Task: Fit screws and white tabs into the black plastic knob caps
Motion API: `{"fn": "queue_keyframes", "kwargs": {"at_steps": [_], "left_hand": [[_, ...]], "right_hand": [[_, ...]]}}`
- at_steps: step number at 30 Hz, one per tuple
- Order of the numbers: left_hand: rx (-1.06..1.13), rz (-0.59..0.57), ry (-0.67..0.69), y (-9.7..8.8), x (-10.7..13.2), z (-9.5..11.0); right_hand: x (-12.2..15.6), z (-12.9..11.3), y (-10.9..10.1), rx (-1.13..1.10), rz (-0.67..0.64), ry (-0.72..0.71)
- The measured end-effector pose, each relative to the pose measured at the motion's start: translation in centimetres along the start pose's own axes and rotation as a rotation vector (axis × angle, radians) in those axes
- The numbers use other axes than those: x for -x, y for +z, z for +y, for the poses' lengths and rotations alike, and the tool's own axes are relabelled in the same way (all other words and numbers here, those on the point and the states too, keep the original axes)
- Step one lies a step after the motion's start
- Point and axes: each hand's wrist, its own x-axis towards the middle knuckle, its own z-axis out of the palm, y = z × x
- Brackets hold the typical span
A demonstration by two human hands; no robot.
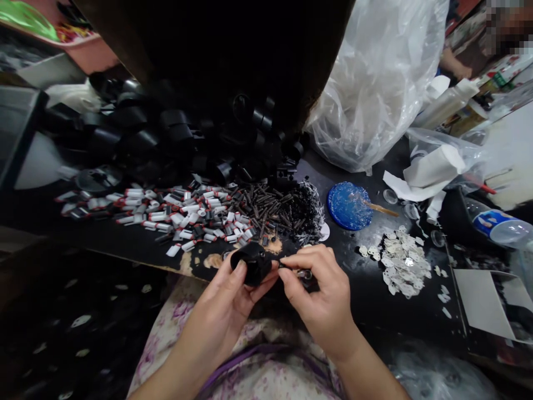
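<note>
A large translucent plastic bag bulges at the back of the table, with crumpled white paper near its right side. A clear bottle with a blue label lies beyond the paper, above a white open box; a pink tub sits far left.

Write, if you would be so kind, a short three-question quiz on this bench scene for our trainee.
1. Which hand holds the black ring-shaped part?
2. True or false: the stick lies on the pile of springs.
3. Fill in: in the picture, the pile of flat pieces right of the blue disc is ____ in colour.

Key: 1, the left hand; 2, false, it lies partly over the blue disc; 3, white.
</note>
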Motion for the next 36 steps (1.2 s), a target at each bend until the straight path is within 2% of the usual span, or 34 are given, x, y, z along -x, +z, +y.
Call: {"fn": "queue_keyframes", "kwargs": {"at_steps": [6,15,20,24,28,30,33,36], "left_hand": [[-0.060,-0.015,-0.002,-0.1,0.2,-0.4],[-0.065,-0.054,-0.004,-0.2,0.5,-0.7],[-0.078,-0.114,-0.046,-0.3,0.4,0.0],[-0.076,-0.107,-0.092,-0.5,0.2,0.2],[-0.067,-0.125,-0.118,-0.8,-0.2,0.2],[-0.077,-0.125,-0.132,-1.1,-0.4,0.3],[-0.125,-0.079,-0.096,-1.6,-0.8,0.8],[-0.169,-0.023,-0.024,-2.0,-1.1,1.3]], "right_hand": [[-0.7,-0.8,-0.1,0.018,-0.014,-0.031],[0.2,-0.3,0.4,-0.009,0.031,-0.051],[-0.3,-0.5,-0.3,-0.072,-0.106,-0.024],[-0.7,-0.7,-0.8,0.015,-0.124,-0.069],[-1.0,-0.9,-1.5,0.133,-0.226,-0.103],[-1.2,-1.0,-1.8,0.117,-0.301,-0.041],[-1.4,-1.0,-2.1,0.109,-0.432,0.126],[-1.2,-0.6,-2.3,0.161,-0.552,0.129]]}}
